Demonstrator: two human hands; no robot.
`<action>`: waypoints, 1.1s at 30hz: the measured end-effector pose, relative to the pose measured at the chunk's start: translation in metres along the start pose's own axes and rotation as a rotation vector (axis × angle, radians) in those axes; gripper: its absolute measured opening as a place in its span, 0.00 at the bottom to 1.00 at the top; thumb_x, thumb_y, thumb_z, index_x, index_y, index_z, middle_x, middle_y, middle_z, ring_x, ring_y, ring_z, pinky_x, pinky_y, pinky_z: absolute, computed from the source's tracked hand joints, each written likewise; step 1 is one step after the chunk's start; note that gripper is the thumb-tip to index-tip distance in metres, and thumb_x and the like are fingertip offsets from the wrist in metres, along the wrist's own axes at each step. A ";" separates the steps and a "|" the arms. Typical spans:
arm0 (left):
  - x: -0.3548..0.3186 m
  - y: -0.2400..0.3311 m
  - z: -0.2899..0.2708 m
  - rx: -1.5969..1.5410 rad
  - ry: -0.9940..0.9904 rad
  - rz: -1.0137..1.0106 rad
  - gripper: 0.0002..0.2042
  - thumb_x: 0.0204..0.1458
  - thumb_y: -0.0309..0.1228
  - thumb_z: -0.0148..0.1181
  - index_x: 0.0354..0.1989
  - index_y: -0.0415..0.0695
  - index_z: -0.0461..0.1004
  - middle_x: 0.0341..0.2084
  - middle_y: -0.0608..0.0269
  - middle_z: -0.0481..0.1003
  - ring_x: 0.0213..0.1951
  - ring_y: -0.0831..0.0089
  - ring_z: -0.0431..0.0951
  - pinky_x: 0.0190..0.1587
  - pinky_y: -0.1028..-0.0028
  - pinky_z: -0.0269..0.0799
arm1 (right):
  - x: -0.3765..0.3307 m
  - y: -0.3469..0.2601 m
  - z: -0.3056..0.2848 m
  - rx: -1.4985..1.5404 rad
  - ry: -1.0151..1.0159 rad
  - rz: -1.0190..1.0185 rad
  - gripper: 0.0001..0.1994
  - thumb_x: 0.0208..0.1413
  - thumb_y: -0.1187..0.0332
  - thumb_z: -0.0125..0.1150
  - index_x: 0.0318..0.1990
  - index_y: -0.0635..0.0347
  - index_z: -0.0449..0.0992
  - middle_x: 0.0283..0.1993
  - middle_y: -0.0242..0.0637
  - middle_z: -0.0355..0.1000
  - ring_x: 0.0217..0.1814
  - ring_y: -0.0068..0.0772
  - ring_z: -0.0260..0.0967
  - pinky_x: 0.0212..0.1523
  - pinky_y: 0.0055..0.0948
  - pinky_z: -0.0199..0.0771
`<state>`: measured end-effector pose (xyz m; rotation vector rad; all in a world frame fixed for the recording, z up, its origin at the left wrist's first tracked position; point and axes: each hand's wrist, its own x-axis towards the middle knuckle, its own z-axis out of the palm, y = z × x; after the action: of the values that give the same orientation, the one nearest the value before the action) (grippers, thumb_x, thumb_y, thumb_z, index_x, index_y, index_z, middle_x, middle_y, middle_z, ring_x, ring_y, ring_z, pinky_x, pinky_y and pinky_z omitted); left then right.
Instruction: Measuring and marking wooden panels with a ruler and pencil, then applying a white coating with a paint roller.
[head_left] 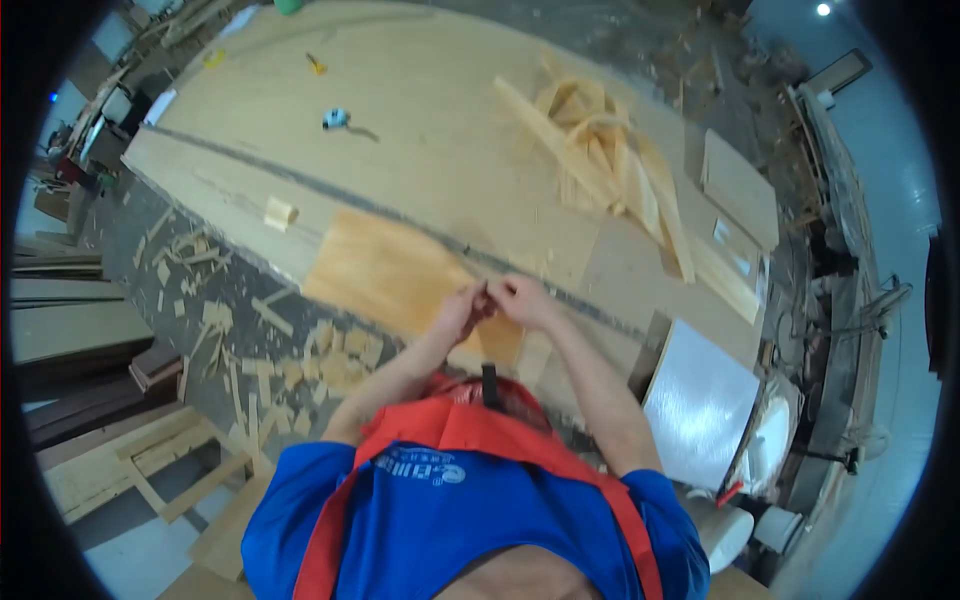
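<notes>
My left hand (460, 312) and my right hand (524, 302) meet over the near edge of a large workbench. The fingers of both are pinched together, and whatever they hold is too small to make out. Under and beside my left hand lies a thin orange-brown wood veneer sheet (375, 265), flat on the bench with its right part running beneath my hands. A dark strip (400, 222) crosses the bench just beyond the sheet.
Curled veneer strips (610, 140) are heaped at the right of the workbench (430, 130). A tape measure (337, 119) and a small yellow tool (316, 65) lie farther back. A glossy white panel (700, 405) leans at the right. Wood scraps (340, 355) litter the floor at left.
</notes>
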<state>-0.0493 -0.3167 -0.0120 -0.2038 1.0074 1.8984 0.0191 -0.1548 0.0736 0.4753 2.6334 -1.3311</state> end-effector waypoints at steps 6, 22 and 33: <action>-0.013 0.018 0.027 -0.021 0.054 -0.059 0.14 0.63 0.41 0.61 0.40 0.41 0.74 0.34 0.59 0.77 0.36 0.66 0.82 0.36 0.69 0.77 | 0.003 0.017 -0.018 0.177 0.004 0.051 0.16 0.63 0.57 0.62 0.43 0.65 0.80 0.36 0.38 0.80 0.38 0.25 0.76 0.42 0.29 0.76; -0.007 0.002 0.007 -0.082 -0.041 -0.056 0.16 0.62 0.41 0.63 0.45 0.40 0.73 0.37 0.60 0.77 0.39 0.66 0.82 0.39 0.69 0.79 | -0.005 0.000 -0.026 0.292 -0.113 0.142 0.21 0.54 0.62 0.74 0.49 0.68 0.78 0.40 0.38 0.80 0.42 0.25 0.77 0.45 0.25 0.77; -0.003 0.003 0.013 -0.066 -0.020 -0.060 0.16 0.62 0.41 0.63 0.47 0.40 0.73 0.39 0.59 0.78 0.40 0.65 0.82 0.40 0.69 0.79 | 0.003 0.013 -0.032 0.309 -0.134 0.159 0.17 0.56 0.63 0.72 0.46 0.66 0.79 0.39 0.36 0.80 0.39 0.22 0.75 0.41 0.24 0.76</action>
<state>-0.0469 -0.3098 -0.0008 -0.2505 0.9161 1.8768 0.0207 -0.1211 0.0817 0.5975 2.2407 -1.6599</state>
